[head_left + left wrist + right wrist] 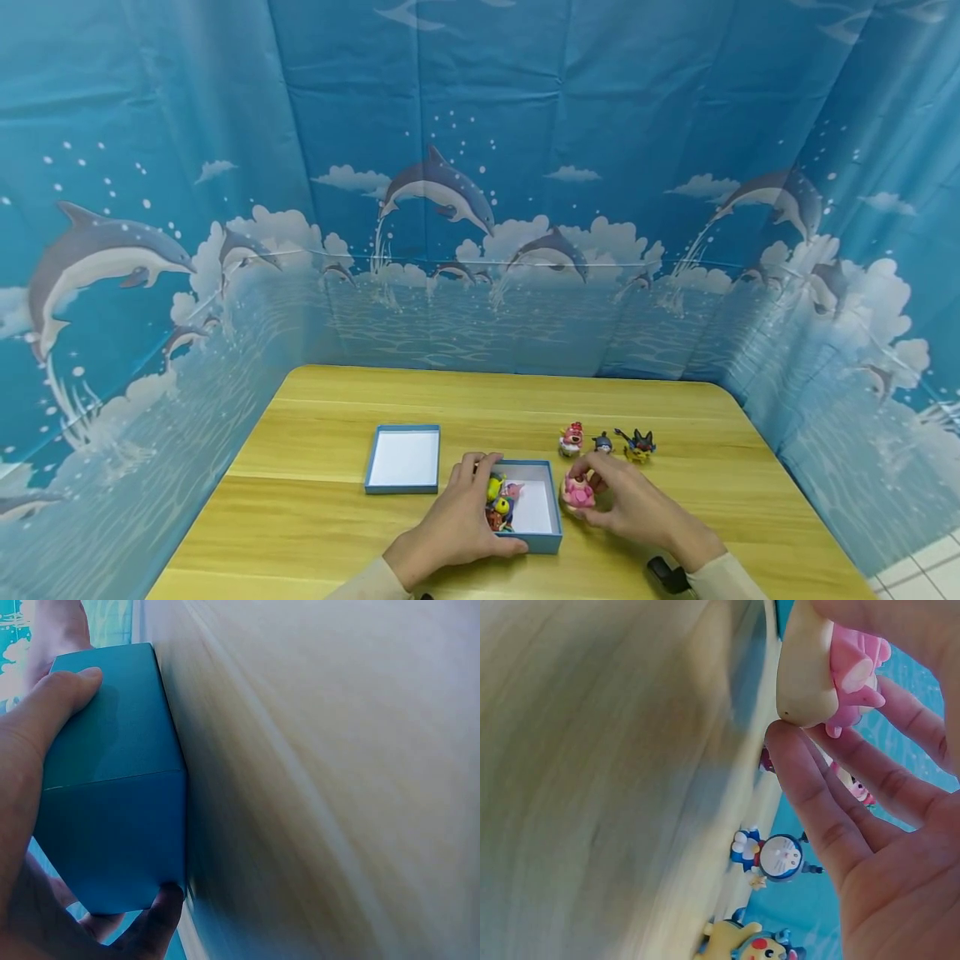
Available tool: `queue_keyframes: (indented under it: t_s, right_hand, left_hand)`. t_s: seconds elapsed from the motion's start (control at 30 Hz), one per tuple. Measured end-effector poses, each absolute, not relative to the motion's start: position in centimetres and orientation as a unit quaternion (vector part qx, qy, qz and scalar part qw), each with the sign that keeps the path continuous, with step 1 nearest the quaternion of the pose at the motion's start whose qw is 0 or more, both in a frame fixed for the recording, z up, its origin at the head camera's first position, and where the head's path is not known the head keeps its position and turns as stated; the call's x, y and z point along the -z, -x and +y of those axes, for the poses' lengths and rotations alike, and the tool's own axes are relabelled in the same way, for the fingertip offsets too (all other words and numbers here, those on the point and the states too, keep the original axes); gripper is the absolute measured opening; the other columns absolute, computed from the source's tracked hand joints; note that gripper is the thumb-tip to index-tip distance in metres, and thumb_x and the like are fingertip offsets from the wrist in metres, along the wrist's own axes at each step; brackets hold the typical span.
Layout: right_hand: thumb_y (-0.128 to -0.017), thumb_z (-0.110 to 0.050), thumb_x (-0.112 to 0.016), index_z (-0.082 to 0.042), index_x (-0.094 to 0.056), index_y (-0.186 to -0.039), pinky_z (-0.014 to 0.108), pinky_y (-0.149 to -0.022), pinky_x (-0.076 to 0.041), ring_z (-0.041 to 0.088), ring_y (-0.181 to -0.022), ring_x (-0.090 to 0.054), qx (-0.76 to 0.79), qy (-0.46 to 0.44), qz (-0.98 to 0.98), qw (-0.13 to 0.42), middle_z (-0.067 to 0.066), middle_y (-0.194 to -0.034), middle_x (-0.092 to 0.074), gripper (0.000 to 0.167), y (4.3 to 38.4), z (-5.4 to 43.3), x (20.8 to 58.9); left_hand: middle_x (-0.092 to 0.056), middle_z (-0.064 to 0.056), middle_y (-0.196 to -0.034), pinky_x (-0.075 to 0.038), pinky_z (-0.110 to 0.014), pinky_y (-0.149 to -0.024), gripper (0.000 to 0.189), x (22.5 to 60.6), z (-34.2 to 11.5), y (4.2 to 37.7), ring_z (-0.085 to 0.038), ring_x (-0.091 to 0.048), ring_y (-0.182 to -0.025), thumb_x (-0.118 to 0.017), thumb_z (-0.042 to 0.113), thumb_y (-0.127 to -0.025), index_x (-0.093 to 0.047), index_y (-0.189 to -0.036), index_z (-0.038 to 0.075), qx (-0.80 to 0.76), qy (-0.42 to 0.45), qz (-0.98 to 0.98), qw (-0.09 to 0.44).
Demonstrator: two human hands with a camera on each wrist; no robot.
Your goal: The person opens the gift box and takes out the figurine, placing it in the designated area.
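My left hand (461,517) grips a blue box (543,544) with a white inside, its thumb on the front wall. In the left wrist view, thumb and fingers span two sides of the box (116,832). Several small toy figures (502,505) lie in the box's left part, partly hidden by that hand. Just right of the box, my right hand (633,504) holds a pink toy figure (578,492) between thumb and fingers. The right wrist view shows the figure's cream base (802,679) close to the tabletop.
The blue-edged lid (405,456) lies with its white inside up, left of the box. Behind the right hand stand a red-and-white figure (572,439), a dark blue figure (602,443) and a yellow-and-black figure (639,447). A dolphin-print curtain (480,325) borders the wooden table (315,517).
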State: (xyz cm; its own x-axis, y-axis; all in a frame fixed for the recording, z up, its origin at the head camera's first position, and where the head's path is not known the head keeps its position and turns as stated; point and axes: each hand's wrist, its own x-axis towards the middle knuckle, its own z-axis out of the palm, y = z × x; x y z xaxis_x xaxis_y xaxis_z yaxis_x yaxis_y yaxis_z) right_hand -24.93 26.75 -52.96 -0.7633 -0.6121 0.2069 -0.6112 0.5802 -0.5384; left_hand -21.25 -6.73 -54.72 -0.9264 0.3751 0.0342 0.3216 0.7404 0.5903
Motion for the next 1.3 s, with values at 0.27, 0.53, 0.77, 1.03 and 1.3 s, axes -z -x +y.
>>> queue_keyframes:
  t_s: [0.27, 0.53, 0.77, 1.03, 1.3]
  right_hand:
    - [-0.100, -0.024, -0.096, -0.020, -0.069, -0.132, 0.028, -0.088, -0.066, 0.003, -0.104, -0.072, 0.302, 0.338, 0.891, 0.023, -0.005, -0.122, -0.074, 0.042, 25.15, 26.61, 53.51]
    - [-0.100, -0.029, -0.096, -0.024, -0.069, -0.130, 0.028, -0.088, -0.066, 0.002, -0.104, -0.072, 0.293, 0.331, 0.896, 0.026, -0.007, -0.123, -0.075, 0.040, 25.46, 26.55, 53.68]
    - [-0.099, -0.032, -0.097, -0.026, -0.069, -0.130, 0.028, -0.088, -0.066, 0.000, -0.104, -0.071, 0.274, 0.322, 0.906, 0.020, -0.010, -0.121, -0.074, 0.042, 25.44, 26.56, 53.67]
    - [-0.097, -0.032, -0.099, -0.027, -0.069, -0.130, 0.032, -0.089, -0.065, 0.001, -0.106, -0.069, 0.252, 0.311, 0.916, 0.018, -0.010, -0.121, -0.073, 0.045, 25.22, 26.56, 53.52]
    - [-0.098, -0.034, -0.098, -0.030, -0.068, -0.130, 0.037, -0.093, -0.067, 0.007, -0.111, -0.071, 0.240, 0.314, 0.918, 0.010, -0.011, -0.127, -0.071, 0.044, 25.11, 26.59, 53.58]
  left_hand:
    - [-0.046, -0.013, -0.173, -0.061, -0.054, -0.117, 0.137, 54.67, -6.67, 21.29, -0.028, -0.053, -0.146, -0.100, 0.077, -0.076, -0.036, -0.181, 0.018, -0.306, -0.188, 0.932, 0.042]
    - [-0.046, -0.013, -0.172, -0.061, -0.055, -0.117, 0.137, 54.66, -6.72, 21.34, -0.029, -0.053, -0.146, -0.101, 0.077, -0.076, -0.036, -0.181, 0.018, -0.311, -0.186, 0.931, 0.043]
    - [-0.046, -0.013, -0.173, -0.062, -0.055, -0.117, 0.136, 54.64, -6.74, 21.41, -0.028, -0.053, -0.146, -0.100, 0.077, -0.076, -0.037, -0.181, 0.017, -0.311, -0.186, 0.931, 0.041]
    - [-0.046, -0.013, -0.173, -0.061, -0.055, -0.118, 0.137, 54.63, -6.61, 21.36, -0.028, -0.053, -0.146, -0.101, 0.077, -0.076, -0.036, -0.181, 0.018, -0.313, -0.185, 0.931, 0.045]
    - [-0.046, -0.013, -0.172, -0.061, -0.056, -0.117, 0.136, 54.68, -6.64, 21.28, -0.028, -0.054, -0.145, -0.101, 0.076, -0.076, -0.036, -0.181, 0.018, -0.315, -0.186, 0.930, 0.043]
